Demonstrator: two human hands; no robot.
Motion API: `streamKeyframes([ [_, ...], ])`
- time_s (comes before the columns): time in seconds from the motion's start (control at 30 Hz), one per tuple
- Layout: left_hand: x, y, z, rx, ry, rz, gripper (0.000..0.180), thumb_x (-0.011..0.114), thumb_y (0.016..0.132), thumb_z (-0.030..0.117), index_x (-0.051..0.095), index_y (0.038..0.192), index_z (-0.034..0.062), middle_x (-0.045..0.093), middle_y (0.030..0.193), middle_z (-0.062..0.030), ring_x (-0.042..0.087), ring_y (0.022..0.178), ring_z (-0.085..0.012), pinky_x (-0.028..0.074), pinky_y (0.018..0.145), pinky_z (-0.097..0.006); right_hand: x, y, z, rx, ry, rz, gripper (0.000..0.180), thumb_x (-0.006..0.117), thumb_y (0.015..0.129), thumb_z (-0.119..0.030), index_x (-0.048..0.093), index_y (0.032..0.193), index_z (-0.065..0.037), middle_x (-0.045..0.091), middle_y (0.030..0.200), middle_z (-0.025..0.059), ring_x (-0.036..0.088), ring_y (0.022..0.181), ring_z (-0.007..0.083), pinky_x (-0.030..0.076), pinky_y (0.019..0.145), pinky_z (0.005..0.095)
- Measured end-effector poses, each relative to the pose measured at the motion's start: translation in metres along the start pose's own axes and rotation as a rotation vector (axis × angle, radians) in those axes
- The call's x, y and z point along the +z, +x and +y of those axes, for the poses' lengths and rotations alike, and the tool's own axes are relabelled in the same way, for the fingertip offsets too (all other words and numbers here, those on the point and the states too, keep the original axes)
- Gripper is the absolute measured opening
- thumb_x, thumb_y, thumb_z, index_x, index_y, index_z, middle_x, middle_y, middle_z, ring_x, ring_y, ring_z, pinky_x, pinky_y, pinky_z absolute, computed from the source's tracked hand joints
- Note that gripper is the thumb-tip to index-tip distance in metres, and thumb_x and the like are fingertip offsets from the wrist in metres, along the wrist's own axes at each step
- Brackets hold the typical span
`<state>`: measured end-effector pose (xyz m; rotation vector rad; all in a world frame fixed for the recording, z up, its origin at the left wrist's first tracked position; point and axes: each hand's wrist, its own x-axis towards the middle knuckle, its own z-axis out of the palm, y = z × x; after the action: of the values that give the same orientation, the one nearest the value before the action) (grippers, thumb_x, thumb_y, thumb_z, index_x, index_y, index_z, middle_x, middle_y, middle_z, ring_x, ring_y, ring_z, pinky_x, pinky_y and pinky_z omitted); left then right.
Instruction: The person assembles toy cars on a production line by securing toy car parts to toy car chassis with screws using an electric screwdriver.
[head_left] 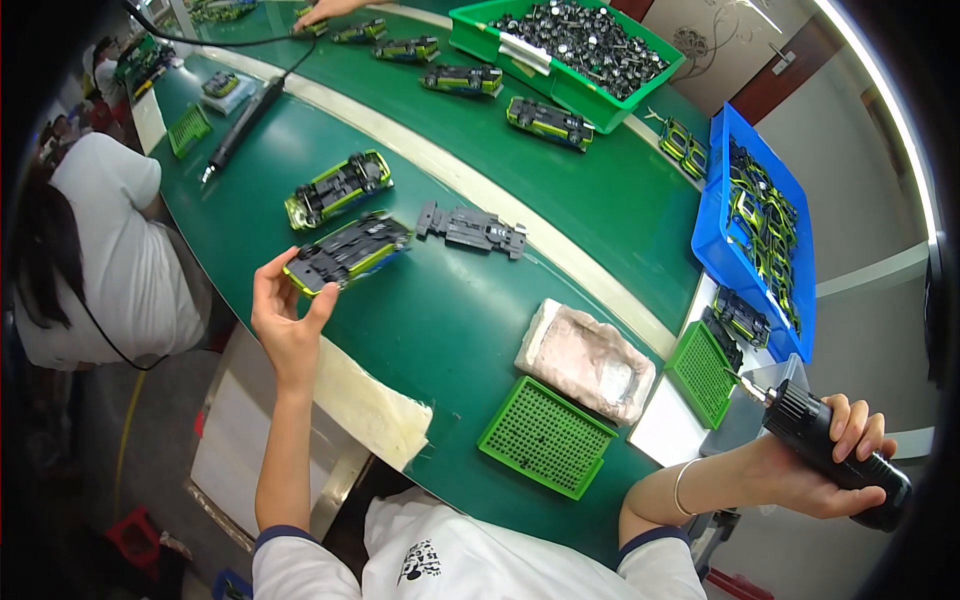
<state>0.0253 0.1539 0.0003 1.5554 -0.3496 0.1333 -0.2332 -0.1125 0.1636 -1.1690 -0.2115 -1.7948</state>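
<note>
Above the green surface (440, 325), the left hand (290, 322) pinches a toy car (345, 258) near ten o'clock and the right hand (800, 482) grips a black screwdriver (797, 408) at four — a heaped green bin (575, 100) at one, a blue crate (712, 215) between two and three, a white-shirted person (110, 250) at nine.

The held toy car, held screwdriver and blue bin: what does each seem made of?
Held toy car: matte grey underside, probably plastic; glossy lime body, plastic or painted metal.
Held screwdriver: slightly shiny black casing, likely plastic; bit gleams like metal.
Blue bin: evenly coloured, smooth walls suggest moulded plastic.
</note>
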Motion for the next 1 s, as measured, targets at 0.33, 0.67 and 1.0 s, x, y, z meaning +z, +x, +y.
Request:
streamKeyframes([
  [0.33, -0.041, 0.019, -0.026, -0.057, 0.117, -0.155, 0.059, 0.07, 0.067, 0.002, 0.041, 0.118, -0.0015, 0.052, 0.111, -0.0131, 0.05, 0.106, -0.0204, 0.036, 0.094, -0.03, 0.005, 0.0, -0.002, -0.002, 0.034, 0.059, 0.044, 0.062, 0.078, -0.035, 0.044, 0.101, -0.002, 0.04, 0.071, 0.0022, 0.043, 0.053, 0.0083, 0.037, 0.048, 0.021],
  [0.67, 0.16, 0.127, 0.014, 0.645, 0.421, -0.627, 0.077, 0.075, 0.061, 0.019, 0.036, 0.125, 0.0022, 0.043, 0.125, -0.0163, 0.041, 0.117, -0.0289, 0.032, 0.099, -0.034, 0.008, 0.002, -0.002, -0.022, 0.084, 0.096, 0.042, 0.059, 0.081, -0.033, 0.044, 0.103, -0.001, 0.037, 0.072, 0.0012, 0.039, 0.051, 0.0068, 0.034, 0.045, 0.0202],
  [1.0, 0.282, 0.204, -0.08, 0.316, 0.526, -0.805, 0.091, 0.082, 0.05, 0.024, 0.033, 0.124, 0.0048, 0.055, 0.109, -0.0167, 0.053, 0.101, -0.0297, 0.042, 0.088, -0.035, -0.002, 0.007, 0.002, -0.071, 0.022, 0.122, 0.043, 0.059, 0.082, -0.031, 0.043, 0.105, 0.001, 0.038, 0.071, 0.0017, 0.04, 0.05, 0.0067, 0.035, 0.044, 0.0197],
])
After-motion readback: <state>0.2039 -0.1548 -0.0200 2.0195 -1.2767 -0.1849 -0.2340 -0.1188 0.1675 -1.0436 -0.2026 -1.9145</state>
